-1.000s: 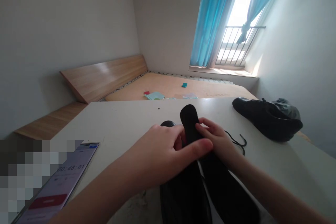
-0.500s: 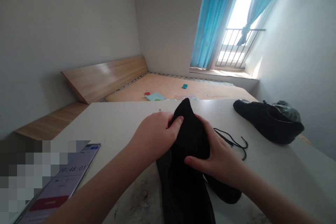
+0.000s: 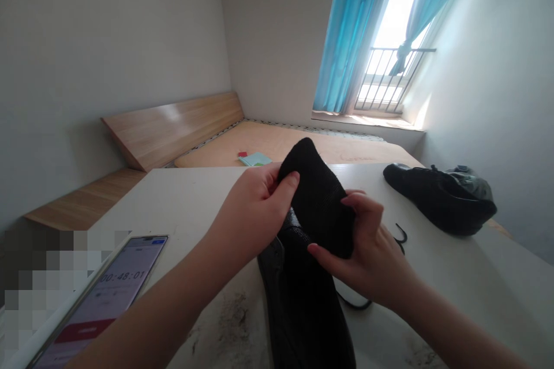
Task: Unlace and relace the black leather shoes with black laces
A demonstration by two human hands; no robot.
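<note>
Black woven-looking, insole-shaped piece (image 3: pixel 318 196) tilts upward between the two hands, over the black leather lace-up shoe (image 3: pixel 309 317) on the white tabletop (image 3: pixel 186 202). The left hand (image 3: pixel 257 207) pinches its upper left edge, thumb in front; the right hand (image 3: pixel 374 253) grasps its lower right side between thumb and fingers. Farther right lies a second black shoe (image 3: pixel 441 210); at left, a lit-screen phone (image 3: pixel 116 294)
</note>
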